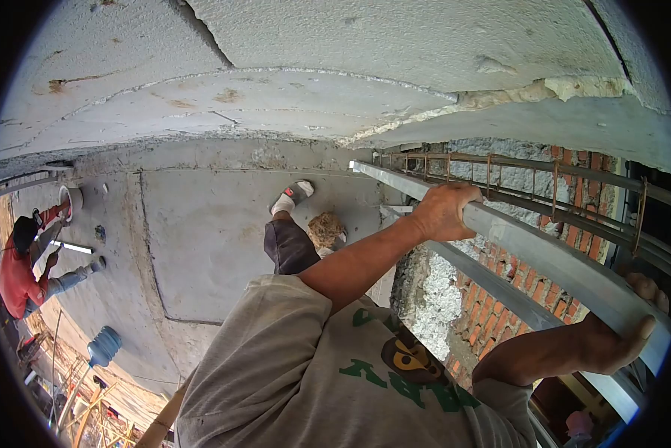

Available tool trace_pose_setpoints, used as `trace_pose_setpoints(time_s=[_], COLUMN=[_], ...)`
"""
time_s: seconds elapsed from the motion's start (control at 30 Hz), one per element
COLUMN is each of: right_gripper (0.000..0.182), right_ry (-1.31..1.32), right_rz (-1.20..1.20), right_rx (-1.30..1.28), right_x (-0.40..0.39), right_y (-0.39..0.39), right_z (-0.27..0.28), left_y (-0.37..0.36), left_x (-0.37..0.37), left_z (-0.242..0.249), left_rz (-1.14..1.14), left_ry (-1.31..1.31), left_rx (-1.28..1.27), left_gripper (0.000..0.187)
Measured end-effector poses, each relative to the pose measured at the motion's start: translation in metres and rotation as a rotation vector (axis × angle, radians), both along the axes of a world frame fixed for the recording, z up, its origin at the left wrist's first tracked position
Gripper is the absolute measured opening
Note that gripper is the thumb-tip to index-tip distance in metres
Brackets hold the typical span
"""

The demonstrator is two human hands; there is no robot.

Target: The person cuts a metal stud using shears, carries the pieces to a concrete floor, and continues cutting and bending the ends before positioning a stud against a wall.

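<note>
A long silver rectangular metal bar [544, 250] slants from the grey wall down to the lower right. My left hand [443, 211] is closed over it near its middle, thumb and fingers pressed on its sides. Farther down, my right hand [623, 328] is wrapped around the same bar by its lower right part, with fingertips showing past the upper edge. Below this bar runs a second metal bar [499, 287], partly hidden by my left hand and right forearm. A shoe [299, 193] on one of my feet shows on the concrete floor [208, 239].
A rusty rebar cage [529, 183] lies alongside the bar, above a brick surface [514, 284]. The grey block wall [275, 97] spans the top. A co-worker in a red shirt [23, 276] crouches at left beside a white bucket [72, 203]. A blue water jug [104, 346] stands lower left.
</note>
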State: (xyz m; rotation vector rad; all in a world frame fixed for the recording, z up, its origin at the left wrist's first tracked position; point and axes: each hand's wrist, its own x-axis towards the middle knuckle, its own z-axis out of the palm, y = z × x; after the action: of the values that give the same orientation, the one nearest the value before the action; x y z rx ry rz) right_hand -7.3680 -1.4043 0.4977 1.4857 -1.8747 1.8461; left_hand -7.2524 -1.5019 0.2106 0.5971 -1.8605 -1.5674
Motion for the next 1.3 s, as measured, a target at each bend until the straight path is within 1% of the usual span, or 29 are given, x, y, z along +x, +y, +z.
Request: trace_pose_setpoints(time_s=[0.13,0.23,0.27,0.3,0.37,0.4,0.43,0.5,0.53,0.63,0.73,0.83,0.93,1.03,1.13,1.3], right_gripper=[0.047,0.042,0.042,0.041,0.042,0.042,0.043,0.043,0.043,0.043,0.043,0.044,0.045,0.046,0.046,0.045], right_ry=[-0.084,-0.050,-0.120,-0.192,-0.100,-0.087,-0.084,-0.103,-0.133,-0.155,-0.124,-0.057,-0.111,-0.108,-0.099,-0.088], right_rz=[0.043,-0.009,-0.006,-0.010,-0.132,-0.152,-0.137,-0.131,-0.135,-0.115,-0.116,-0.178,-0.140,-0.120,-0.173,-0.168], right_rx=[-0.016,-0.052,-0.069,-0.080,-0.044,-0.044,-0.062,-0.076,-0.080,-0.067,-0.033,-0.005,-0.060,-0.029,-0.022,-0.027], right_x=[-0.001,0.007,0.010,0.014,0.020,0.023,0.024,0.030,0.027,0.020,0.018,0.033,0.035,0.024,0.026,0.030], right_y=[-0.009,-0.038,-0.049,-0.056,-0.072,-0.073,-0.075,-0.070,-0.068,-0.064,-0.064,-0.064,-0.062,-0.056,-0.053,-0.050], right_z=[0.001,-0.016,-0.017,-0.017,-0.015,-0.016,-0.015,-0.019,-0.018,-0.015,-0.011,-0.006,-0.005,-0.007,-0.004,-0.006], left_y=[-0.005,-0.013,-0.016,-0.021,-0.031,-0.032,-0.035,-0.029,-0.029,-0.029,-0.028,-0.025,-0.019,-0.021,-0.021,-0.019], left_x=[0.001,-0.002,-0.003,-0.003,-0.005,-0.002,-0.003,0.001,0.001,0.000,0.000,0.003,0.004,0.007,0.005,0.001], left_z=[-0.002,-0.011,-0.014,-0.014,-0.011,-0.008,-0.006,-0.007,-0.008,-0.005,0.000,0.005,0.002,-0.003,-0.003,-0.005], left_rz=[-0.007,0.031,0.051,0.022,-0.043,-0.060,-0.038,-0.017,-0.048,-0.041,-0.031,-0.026,0.030,-0.016,-0.055,-0.021], left_ry=[0.014,0.010,0.004,-0.020,-0.059,-0.036,-0.030,-0.045,-0.064,-0.056,-0.106,-0.093,-0.027,-0.017,-0.028,-0.024], left_rx=[0.016,0.021,0.020,0.057,0.133,0.161,0.127,0.081,0.114,0.075,0.108,0.152,0.080,0.099,0.110,0.067], left_gripper=[0.047,0.048,0.049,0.049,0.050,0.049,0.049,0.048,0.046,0.045,0.044,0.042,0.041,0.041,0.041,0.043])
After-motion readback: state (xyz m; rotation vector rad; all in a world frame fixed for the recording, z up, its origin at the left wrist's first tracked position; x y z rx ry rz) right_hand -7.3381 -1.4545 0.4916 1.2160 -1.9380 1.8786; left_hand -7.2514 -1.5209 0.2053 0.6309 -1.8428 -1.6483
